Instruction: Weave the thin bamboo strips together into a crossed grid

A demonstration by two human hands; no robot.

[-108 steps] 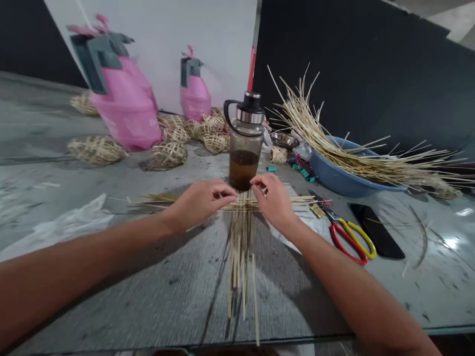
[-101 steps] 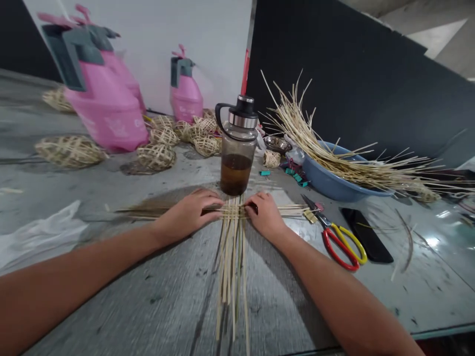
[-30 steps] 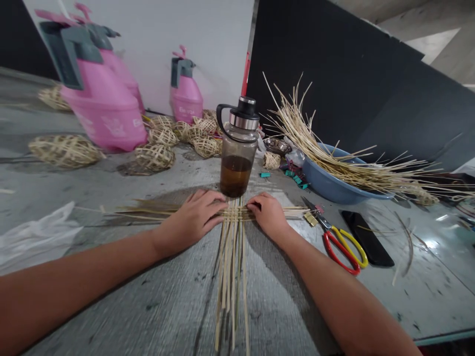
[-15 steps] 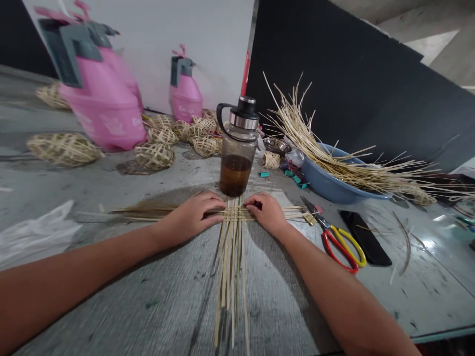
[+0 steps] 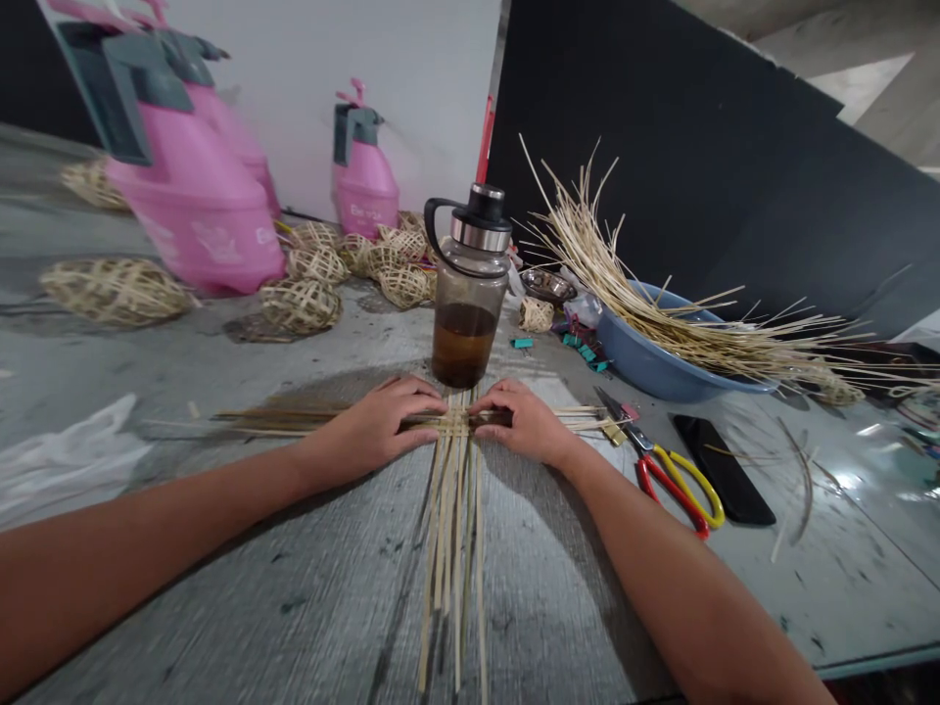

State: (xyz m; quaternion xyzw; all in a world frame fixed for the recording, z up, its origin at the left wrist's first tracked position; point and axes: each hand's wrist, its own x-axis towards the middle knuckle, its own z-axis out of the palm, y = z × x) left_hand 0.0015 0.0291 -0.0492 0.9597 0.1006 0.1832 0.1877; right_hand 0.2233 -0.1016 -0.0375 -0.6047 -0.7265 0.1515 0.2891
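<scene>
Fingers and thumb of the left hand [image 5: 371, 429] part around crosswise strips [image 5: 279, 419] at nine o'clock of the woven crossing [image 5: 455, 423]; the right hand [image 5: 529, 421] mirrors it at three, probably to hold the weave square. Whether either pinches, I cannot tell. A bottle [image 5: 464, 333] stands at twelve, perhaps weighting the lengthwise strips [image 5: 459, 568]; scissors [image 5: 641, 439] lie between three and four, within reach
</scene>
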